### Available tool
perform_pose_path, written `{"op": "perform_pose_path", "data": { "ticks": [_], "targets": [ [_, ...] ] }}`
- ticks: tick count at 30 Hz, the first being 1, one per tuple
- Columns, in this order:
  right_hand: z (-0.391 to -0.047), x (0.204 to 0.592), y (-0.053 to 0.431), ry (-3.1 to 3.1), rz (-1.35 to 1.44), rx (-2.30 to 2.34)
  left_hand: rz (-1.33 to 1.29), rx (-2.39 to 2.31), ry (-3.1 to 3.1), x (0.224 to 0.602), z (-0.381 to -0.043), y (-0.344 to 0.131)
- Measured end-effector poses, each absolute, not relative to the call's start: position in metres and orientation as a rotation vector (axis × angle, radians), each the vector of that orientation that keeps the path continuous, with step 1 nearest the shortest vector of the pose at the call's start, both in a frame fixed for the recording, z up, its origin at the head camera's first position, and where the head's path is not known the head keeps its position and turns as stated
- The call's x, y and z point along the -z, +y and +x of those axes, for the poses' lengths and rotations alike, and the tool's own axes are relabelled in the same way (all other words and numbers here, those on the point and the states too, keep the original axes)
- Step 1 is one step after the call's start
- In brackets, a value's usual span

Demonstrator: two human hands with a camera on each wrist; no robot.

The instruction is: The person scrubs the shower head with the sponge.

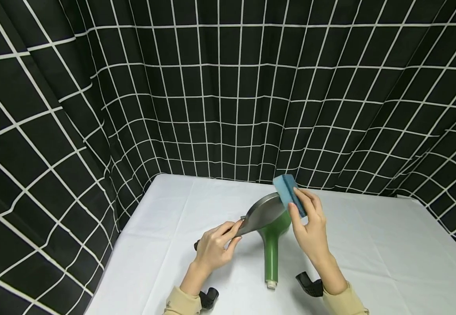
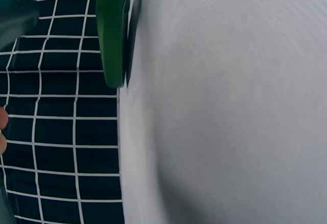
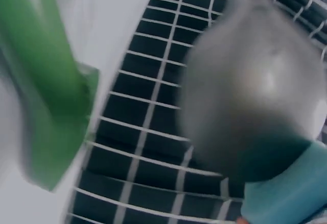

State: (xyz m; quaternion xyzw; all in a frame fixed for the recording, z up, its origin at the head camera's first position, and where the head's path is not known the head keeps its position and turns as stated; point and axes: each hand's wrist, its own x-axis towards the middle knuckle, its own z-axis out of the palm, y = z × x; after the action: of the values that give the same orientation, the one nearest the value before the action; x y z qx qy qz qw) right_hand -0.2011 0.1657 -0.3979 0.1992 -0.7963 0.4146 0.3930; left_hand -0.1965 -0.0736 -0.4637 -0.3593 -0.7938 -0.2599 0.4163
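Note:
My left hand grips a grey shower head by its handle near the neck, above the table. Its wide disc tilts up toward the right. My right hand pinches a blue sponge, one side pale and the other darker, at the disc's far right edge. In the right wrist view the sponge overlaps the lower edge of the rounded grey shower head; firm contact is hard to tell. Beneath lies a green shower head, its pale threaded end toward me. In the left wrist view, fingertips barely show.
A white cloth covers the table. Black curtains with a white grid stand behind and at both sides. A black wrist mount sits by each wrist, the left mount and the right mount near the green handle.

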Motion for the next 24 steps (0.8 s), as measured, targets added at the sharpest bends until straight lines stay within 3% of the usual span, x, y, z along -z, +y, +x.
{"op": "perform_pose_path", "data": {
  "ticks": [7,10,17,24],
  "targets": [
    [-0.194,0.383,0.154,-1.801,0.892,-0.710,-0.845,0.422,-1.972,0.459,-0.194,-0.068],
    [-0.201,0.387,0.165,-1.822,0.844,-0.852,-0.828,0.430,-1.947,0.459,-0.194,-0.067],
    [-0.205,0.395,0.184,-2.132,0.319,-1.187,-0.797,0.472,-1.960,0.461,-0.192,-0.065],
    [-0.190,0.392,0.153,-1.877,0.645,-0.914,-0.762,0.401,-1.998,0.456,-0.187,-0.060]
  ]
}}
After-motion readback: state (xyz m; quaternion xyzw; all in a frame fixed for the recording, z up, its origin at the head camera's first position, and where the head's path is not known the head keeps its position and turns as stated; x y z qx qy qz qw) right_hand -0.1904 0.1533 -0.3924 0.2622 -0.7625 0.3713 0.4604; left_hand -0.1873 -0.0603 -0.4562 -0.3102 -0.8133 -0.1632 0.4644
